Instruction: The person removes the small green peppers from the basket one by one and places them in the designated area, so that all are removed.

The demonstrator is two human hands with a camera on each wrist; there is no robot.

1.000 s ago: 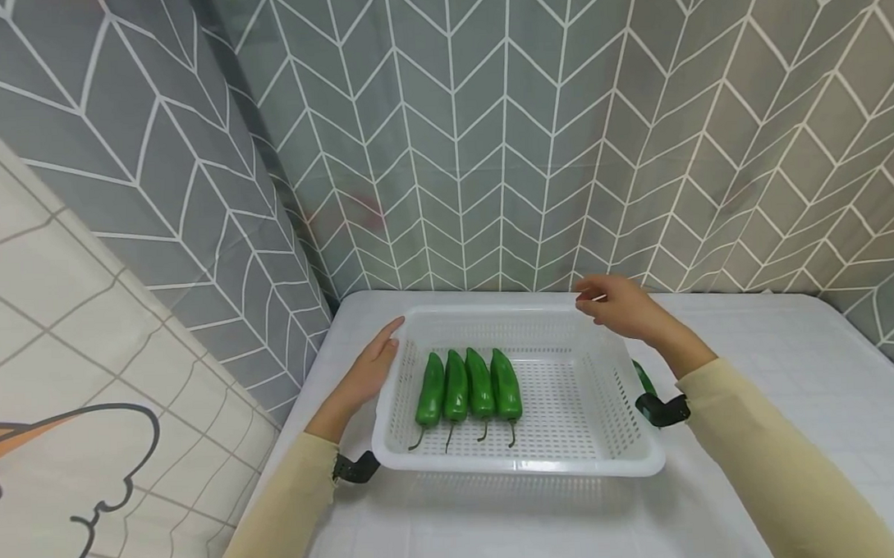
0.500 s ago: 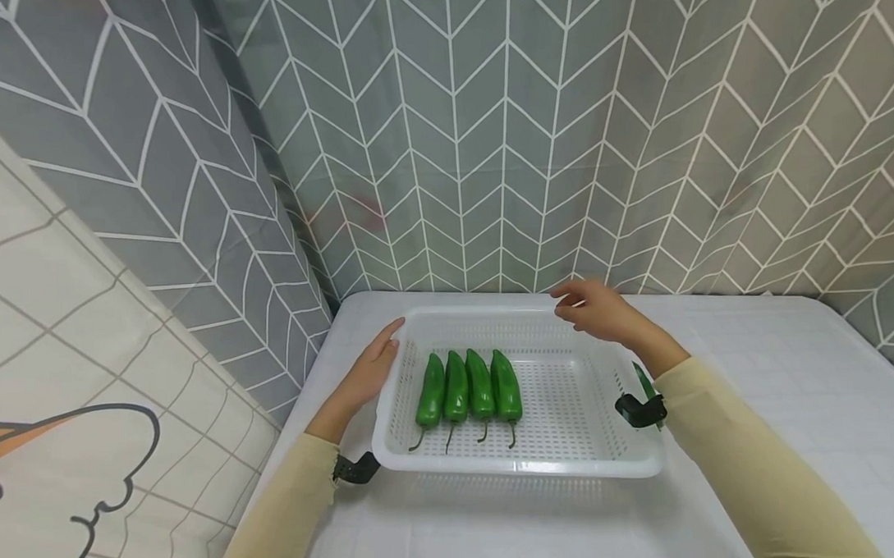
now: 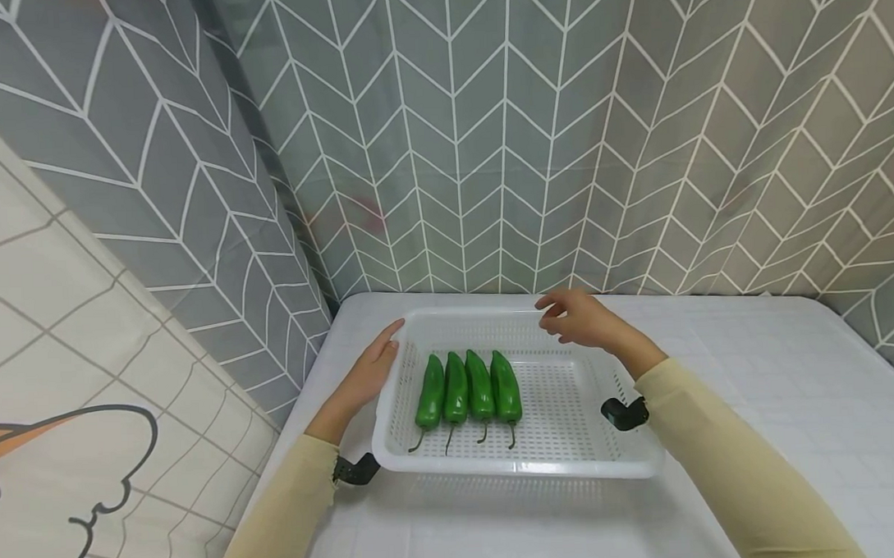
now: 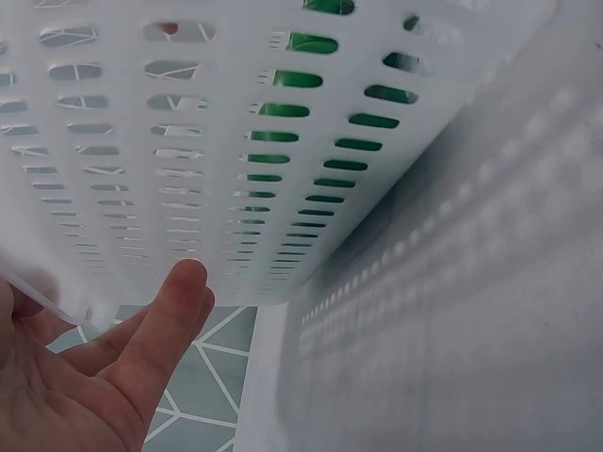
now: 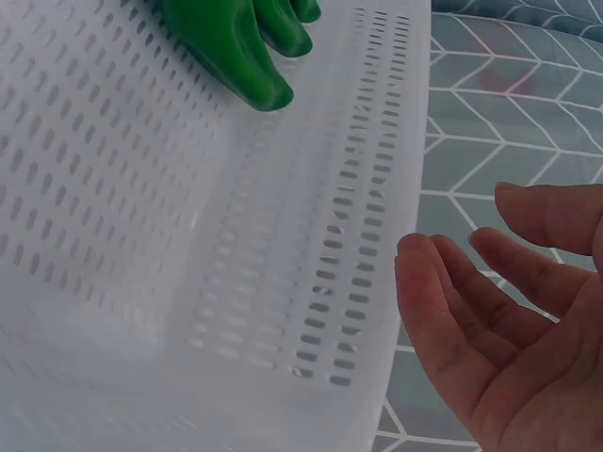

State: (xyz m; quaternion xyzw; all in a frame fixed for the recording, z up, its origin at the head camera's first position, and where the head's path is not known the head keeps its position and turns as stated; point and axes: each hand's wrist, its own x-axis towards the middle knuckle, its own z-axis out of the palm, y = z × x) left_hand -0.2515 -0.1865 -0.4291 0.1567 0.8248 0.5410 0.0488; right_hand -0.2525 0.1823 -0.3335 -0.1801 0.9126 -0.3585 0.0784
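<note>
A white perforated plastic basket (image 3: 557,466) stands on the table with several green peppers (image 3: 456,389) side by side in its left half, stems toward the near side. At its left rim is my left hand (image 3: 367,372); in the left wrist view the fingers (image 4: 170,320) lie against the outer wall and the thumb is on the rim's other side. My right hand (image 3: 577,317) hovers over the far rim, right of the peppers. Its fingers are loosely bent and hold nothing, as the right wrist view also shows, where pepper tips (image 5: 240,56) point toward the far wall.
The white-covered table (image 3: 761,383) extends right of the basket. Behind it hangs a grey curtain (image 3: 479,146) with white chevron lines. A pale checked cloth (image 3: 124,339) is at the left.
My right hand has moved left along the basket's far rim, and slightly lower. A green pepper glimpsed outside the basket's right side is now hidden by my right arm. The left hand stays put.
</note>
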